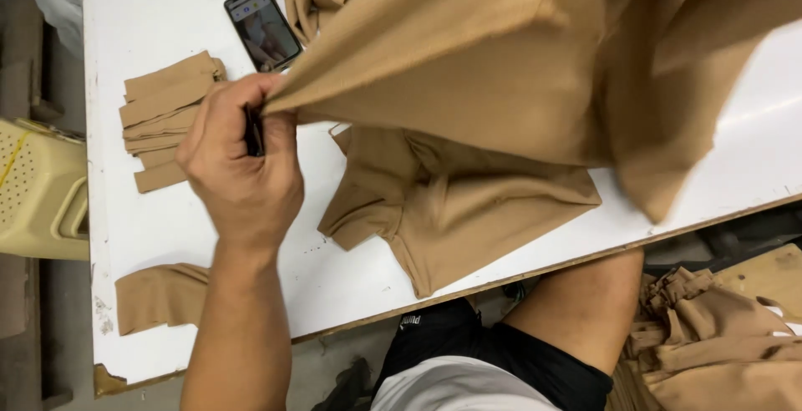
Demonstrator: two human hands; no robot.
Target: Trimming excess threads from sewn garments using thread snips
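Your left hand (242, 160) is pinching corner of tan knit fabric piece (518, 68), lifted across upper right of frame over white counter (142, 227). Likely soft, light, stretchy; hem edge probably best hold. Right hand out of view.

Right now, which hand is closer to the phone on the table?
Left. The left hand grips raised tan cloth and a small dark tool just below the phone. The right hand is out of view, hidden by the cloth.

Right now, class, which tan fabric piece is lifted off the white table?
The large tan cloth pinched at its corner by the left hand. The folded stack and the garment lie flat on the table.
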